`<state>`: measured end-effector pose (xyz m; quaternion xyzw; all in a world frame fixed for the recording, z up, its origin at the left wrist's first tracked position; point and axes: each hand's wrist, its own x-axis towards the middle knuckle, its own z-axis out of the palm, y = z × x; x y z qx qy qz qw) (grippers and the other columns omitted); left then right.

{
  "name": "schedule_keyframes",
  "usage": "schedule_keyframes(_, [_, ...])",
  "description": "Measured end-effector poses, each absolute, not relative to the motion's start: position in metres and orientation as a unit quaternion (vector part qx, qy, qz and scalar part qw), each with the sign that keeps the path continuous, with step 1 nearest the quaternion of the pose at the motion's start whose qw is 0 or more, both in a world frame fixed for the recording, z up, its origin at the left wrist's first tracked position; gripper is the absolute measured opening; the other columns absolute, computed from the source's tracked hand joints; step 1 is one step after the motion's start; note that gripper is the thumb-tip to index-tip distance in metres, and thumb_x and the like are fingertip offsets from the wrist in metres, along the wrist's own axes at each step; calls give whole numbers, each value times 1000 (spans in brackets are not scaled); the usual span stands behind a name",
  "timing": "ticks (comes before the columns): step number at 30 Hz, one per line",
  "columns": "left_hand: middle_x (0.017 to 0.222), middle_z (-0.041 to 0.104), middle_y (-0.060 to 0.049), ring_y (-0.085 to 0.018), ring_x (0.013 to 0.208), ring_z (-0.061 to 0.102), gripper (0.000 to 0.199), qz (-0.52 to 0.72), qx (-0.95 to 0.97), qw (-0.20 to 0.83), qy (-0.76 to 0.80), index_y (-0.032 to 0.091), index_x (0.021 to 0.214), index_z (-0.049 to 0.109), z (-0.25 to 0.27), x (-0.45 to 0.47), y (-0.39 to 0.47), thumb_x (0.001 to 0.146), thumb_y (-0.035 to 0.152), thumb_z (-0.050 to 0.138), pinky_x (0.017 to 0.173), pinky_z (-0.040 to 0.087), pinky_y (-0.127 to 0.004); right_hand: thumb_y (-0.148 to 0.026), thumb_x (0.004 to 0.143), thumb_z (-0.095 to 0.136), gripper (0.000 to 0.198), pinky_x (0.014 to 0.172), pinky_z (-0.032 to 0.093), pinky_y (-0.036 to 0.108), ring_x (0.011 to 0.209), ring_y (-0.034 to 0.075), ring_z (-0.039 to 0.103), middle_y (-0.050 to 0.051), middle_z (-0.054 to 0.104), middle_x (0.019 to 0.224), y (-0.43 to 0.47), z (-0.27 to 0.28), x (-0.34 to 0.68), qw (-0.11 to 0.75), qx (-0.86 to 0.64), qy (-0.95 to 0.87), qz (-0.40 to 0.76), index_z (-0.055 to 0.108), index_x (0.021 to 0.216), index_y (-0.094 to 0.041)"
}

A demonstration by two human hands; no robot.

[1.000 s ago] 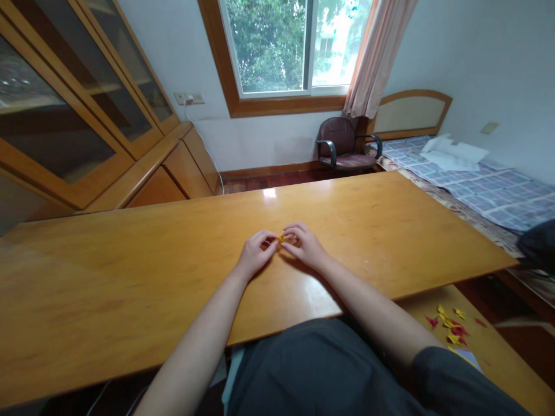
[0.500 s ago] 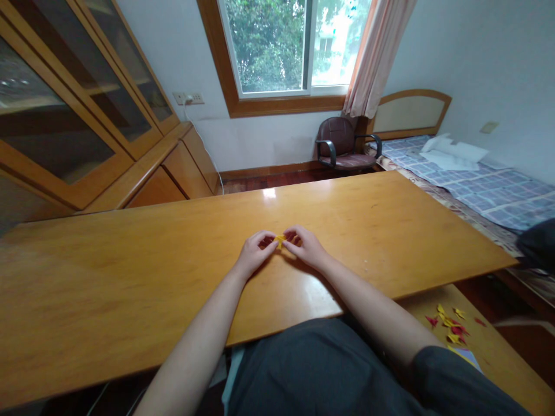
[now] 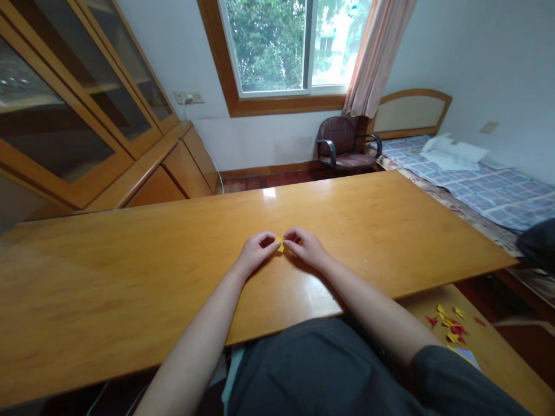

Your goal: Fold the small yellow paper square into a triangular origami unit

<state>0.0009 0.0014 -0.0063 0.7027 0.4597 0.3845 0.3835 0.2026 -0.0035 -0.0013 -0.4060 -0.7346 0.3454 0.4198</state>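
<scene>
A small folded piece of yellow paper (image 3: 280,245) is pinched between both hands, just above or on the wooden table (image 3: 173,271); I cannot tell whether it touches the surface. My left hand (image 3: 259,249) is closed on the paper's left side, thumb nearest me. From the other side, my right hand (image 3: 306,245) grips it with thumb and fingertips. Its exact folds are too small to make out, and the fingertips partly cover it.
Several red and yellow folded paper figures (image 3: 453,326) lie on a lower surface (image 3: 503,352) at the right, beside a bluish sheet (image 3: 470,357). A maroon armchair (image 3: 340,141) stands beyond the table, a bed (image 3: 485,179) to the right, a glass-fronted cabinet (image 3: 143,167) to the left.
The yellow paper looks flatter and shows a broader face towards me between the fingertips. Both hands have barely moved.
</scene>
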Motion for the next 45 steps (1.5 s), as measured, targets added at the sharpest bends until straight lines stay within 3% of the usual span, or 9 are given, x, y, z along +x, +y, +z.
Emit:
schedule_keyframes(14, [81,70,-5,-17,74,64,29,370,694,417,454,16,84,70,-5,0,2,79,45,67,69,52,-28,-28,85,60,13,71,48,27,76,13,60,2,67,84,-3,-4,204,428,-406,-717,371,63,94,-18])
schedule_keyframes(23, [87,69,-4,-16,78,65,39,412,661,433,453,18,109,66,-12,-1,3,78,41,69,74,53,-28,-33,82,63,19,65,48,25,68,12,58,0,66,81,3,-11,205,456,-424,-660,421,62,94,-18])
schedule_keyframes(45, [86,67,-4,-16,79,63,31,421,680,379,466,18,102,66,-8,1,1,80,40,67,74,53,-28,-34,80,68,24,72,51,28,73,15,64,5,72,84,3,-9,203,419,-421,-676,435,68,94,-15])
